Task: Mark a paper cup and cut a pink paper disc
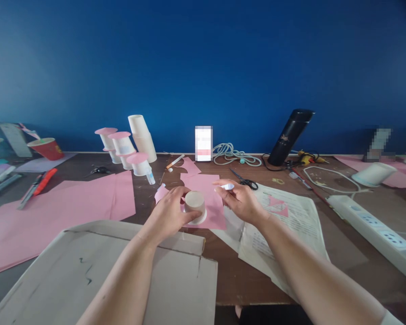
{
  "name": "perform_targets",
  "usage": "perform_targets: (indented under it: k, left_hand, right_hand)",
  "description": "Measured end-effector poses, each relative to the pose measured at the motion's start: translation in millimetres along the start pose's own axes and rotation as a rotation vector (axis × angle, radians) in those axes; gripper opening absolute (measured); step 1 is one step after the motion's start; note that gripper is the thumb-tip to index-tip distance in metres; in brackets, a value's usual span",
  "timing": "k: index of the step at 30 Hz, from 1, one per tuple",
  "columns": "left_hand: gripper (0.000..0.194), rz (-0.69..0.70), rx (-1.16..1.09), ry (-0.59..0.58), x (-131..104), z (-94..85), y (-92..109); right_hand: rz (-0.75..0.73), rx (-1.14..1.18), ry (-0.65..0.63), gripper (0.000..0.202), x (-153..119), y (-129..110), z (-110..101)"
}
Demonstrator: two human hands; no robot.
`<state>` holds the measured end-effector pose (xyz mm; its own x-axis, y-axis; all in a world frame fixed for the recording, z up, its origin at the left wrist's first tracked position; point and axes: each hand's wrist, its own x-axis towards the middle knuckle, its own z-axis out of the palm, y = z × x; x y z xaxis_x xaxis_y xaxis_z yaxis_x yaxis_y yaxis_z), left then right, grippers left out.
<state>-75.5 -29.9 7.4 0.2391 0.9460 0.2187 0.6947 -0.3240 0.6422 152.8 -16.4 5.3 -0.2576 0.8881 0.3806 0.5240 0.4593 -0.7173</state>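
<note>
At a brown table (243, 289) against a blue wall (203, 67), a person's left hand (167, 210) grips an upturned paper cup (194, 200), thumb on the near side and fingers curled around the far left. The cup stands mouth down on a pink sheet (218, 216), directly in front of the person. Just beside it, the right hand (240, 198) pinches what looks like a white pen (227, 187) between thumb and fingers, apart from the cup and above the sheet's right edge.

Scissors (248, 183) lie just beyond the right hand, whose wrist is over printed pages (297, 225) topped with pink scraps (279, 207). Cardboard (182, 280) extends beneath the left forearm; farther left, a cutter (42, 185) rests on larger pink paper (77, 198).

Along the back, left to right, are a red cup (49, 150), small cups with pink discs (123, 144), a tall cup stack (142, 140), a blurred-out phone (203, 144), a coiled cord (232, 155) and a black flask (289, 137). A power strip (372, 221) runs along the right, near a white cup (374, 174) tipped to one side.
</note>
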Motion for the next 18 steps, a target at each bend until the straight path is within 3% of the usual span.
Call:
perform_targets:
  k: [8,13,18]
  left_hand:
    - [0.052,0.026,-0.017,-0.023,-0.1,2.1,-1.4]
    - [0.046,0.080,0.053,-0.054,-1.2,0.7,-0.3]
    - [0.046,0.107,0.061,-0.061,0.1,-0.5,-0.6]
  right_hand:
    - [-0.026,0.329,-0.052,0.029,-4.1,-23.5,-17.6]
    - [-0.020,0.408,-0.203,0.021,-7.4,-29.9,-10.9]
    - [-0.144,0.339,-0.302,0.016,-9.8,-29.3,0.9]
